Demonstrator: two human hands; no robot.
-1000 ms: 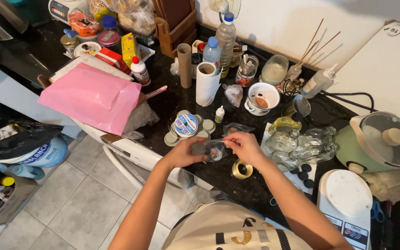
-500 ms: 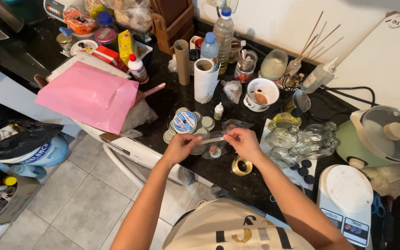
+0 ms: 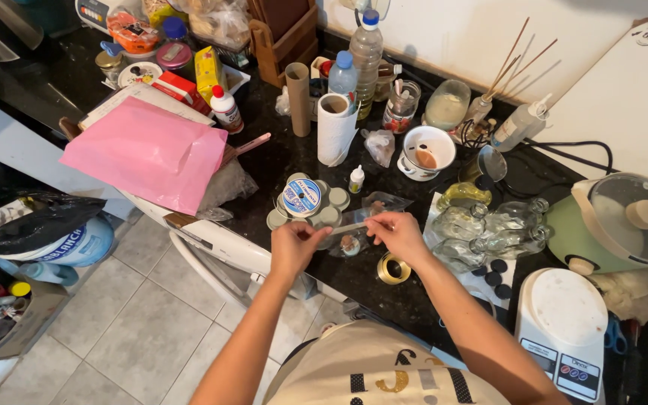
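I see the left hand (image 3: pixel 292 246) and right hand (image 3: pixel 397 235) pinching the top of a small clear bag (image 3: pixel 348 235), one at each end, holding it stretched above the dark counter (image 3: pixel 279 161) beside the gold tape roll (image 3: pixel 392 268).

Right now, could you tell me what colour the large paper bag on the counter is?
The paper bag is plain pink; the head view shows it best.

One head-worn camera looks steeply down, close over the cluttered dark counter (image 3: pixel 294 161).
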